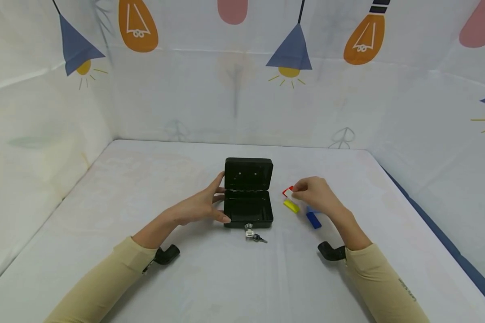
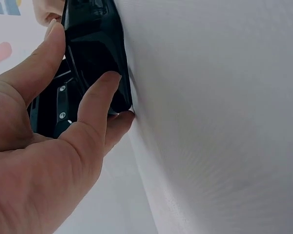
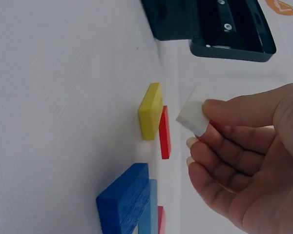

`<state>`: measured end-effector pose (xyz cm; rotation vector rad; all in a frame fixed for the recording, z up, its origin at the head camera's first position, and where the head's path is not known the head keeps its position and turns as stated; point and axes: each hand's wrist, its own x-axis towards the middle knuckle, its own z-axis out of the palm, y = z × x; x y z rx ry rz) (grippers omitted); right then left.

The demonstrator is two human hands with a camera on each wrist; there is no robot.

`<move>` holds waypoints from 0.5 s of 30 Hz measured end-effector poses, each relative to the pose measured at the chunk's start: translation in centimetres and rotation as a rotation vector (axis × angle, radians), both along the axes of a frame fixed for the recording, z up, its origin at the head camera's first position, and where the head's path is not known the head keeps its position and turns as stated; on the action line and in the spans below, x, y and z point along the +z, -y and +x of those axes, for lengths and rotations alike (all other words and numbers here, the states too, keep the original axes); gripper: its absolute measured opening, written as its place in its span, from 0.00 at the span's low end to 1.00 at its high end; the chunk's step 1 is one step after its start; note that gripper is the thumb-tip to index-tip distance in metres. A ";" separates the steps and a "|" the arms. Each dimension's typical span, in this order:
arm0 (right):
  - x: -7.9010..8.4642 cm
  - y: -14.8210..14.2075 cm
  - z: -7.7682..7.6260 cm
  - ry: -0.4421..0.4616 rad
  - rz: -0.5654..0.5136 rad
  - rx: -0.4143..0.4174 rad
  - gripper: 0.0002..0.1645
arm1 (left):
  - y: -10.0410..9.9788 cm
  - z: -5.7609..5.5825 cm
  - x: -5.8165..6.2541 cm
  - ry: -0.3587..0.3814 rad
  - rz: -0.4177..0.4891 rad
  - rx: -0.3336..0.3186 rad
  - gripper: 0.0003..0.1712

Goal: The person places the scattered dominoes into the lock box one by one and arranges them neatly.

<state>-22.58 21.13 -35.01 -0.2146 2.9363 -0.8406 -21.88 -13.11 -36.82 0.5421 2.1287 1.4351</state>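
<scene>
A small black cash box (image 1: 248,211) stands on the table with its lid (image 1: 249,174) raised; its inside looks dark. My left hand (image 1: 200,207) grips the box's left side, thumb at the front corner and index finger up by the lid. In the left wrist view, fingers (image 2: 95,105) of this hand press against the dark casing. To the right of the box, my right hand (image 1: 317,195) pinches a white block (image 3: 193,117) between thumb and fingers. Below that hand lie a yellow block (image 3: 150,113) and a red block (image 3: 165,134).
A silver lock (image 1: 249,231) with keys (image 1: 260,238) lies at the box's front. Nearer my right wrist are a dark blue block (image 1: 314,220), a light blue block (image 3: 147,209) and a pinkish-red piece (image 3: 161,219). Patterned white sheeting (image 1: 210,98) walls in the table.
</scene>
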 end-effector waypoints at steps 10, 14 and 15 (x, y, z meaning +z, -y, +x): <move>0.4 1.0 -0.1 0.022 -0.114 0.008 0.11 | 0.0 -0.3 -0.2 0.006 0.006 0.012 0.78; 0.4 2.1 -0.3 0.038 -0.151 0.010 0.10 | 0.0 -0.3 -0.3 0.012 0.012 0.014 0.79; 0.3 2.5 -0.3 0.040 -0.154 0.012 0.10 | 0.0 -0.3 -0.3 0.013 0.013 0.015 0.79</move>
